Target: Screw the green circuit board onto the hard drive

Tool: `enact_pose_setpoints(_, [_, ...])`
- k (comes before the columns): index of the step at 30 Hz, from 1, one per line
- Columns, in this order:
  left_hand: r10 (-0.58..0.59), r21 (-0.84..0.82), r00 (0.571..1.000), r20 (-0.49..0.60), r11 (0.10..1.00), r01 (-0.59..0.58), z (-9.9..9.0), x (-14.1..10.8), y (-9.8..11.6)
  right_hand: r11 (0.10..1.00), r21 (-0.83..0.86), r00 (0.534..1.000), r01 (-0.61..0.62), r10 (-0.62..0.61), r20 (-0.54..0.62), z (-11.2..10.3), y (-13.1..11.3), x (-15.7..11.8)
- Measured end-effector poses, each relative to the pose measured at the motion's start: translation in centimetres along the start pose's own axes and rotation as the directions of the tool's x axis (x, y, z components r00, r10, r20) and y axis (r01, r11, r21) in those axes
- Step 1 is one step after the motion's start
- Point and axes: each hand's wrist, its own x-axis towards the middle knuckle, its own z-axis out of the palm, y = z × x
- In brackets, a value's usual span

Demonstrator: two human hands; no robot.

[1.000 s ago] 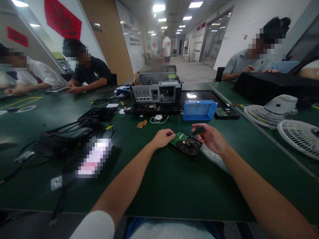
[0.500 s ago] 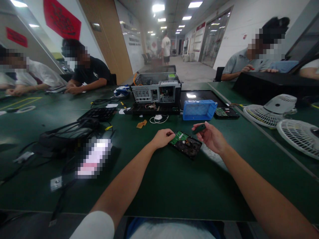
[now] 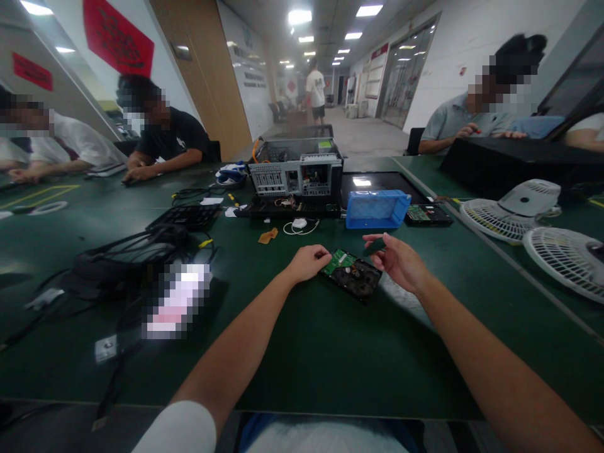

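Observation:
A hard drive (image 3: pixel 359 278) with a green circuit board lies tilted on the green table (image 3: pixel 302 352), its dark metal side facing up. My left hand (image 3: pixel 310 261) is closed on the drive's left corner, thumb and fingers pinched together. Above the drive's right end, my right hand (image 3: pixel 396 258) holds a small dark green tool (image 3: pixel 374 246) between thumb and fingers. The tool's tip is too small to make out.
Beyond the drive stand a blue plastic bin (image 3: pixel 377 211) and an opened computer case (image 3: pixel 296 173). Another drive (image 3: pixel 428 214) lies right of the bin. Black cables and bags (image 3: pixel 127 258) are at left, white fans (image 3: pixel 509 211) at right. People sit across the table.
My right hand has shifted slightly and the tool is turned a little between its fingers. My left hand and the hard drive have stayed in place. The standing person in the background has moved slightly.

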Motion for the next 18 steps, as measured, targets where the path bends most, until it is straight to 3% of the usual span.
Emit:
enact_pose_setpoints(5, [0.000, 0.008, 1.000, -0.002, 1.000, 0.000, 0.06, 0.01, 0.06, 1.000, -0.003, 0.999, -0.011, 0.011, 0.043, 0.20, 0.28, 0.00])
enact_pose_setpoints(12, [0.008, -0.006, 1.000, -0.013, 1.000, -0.008, 0.15, 0.04, -0.13, 0.990, 0.130, 0.998, -0.056, 0.052, 0.035, -0.09, 0.47, 0.56])
enact_pose_setpoints(18, [0.006, -0.014, 1.000, -0.008, 1.000, -0.006, 0.02, -0.01, -0.01, 0.993, 0.099, 0.998, -0.062, 0.062, 0.004, 0.03, 0.24, 0.50])
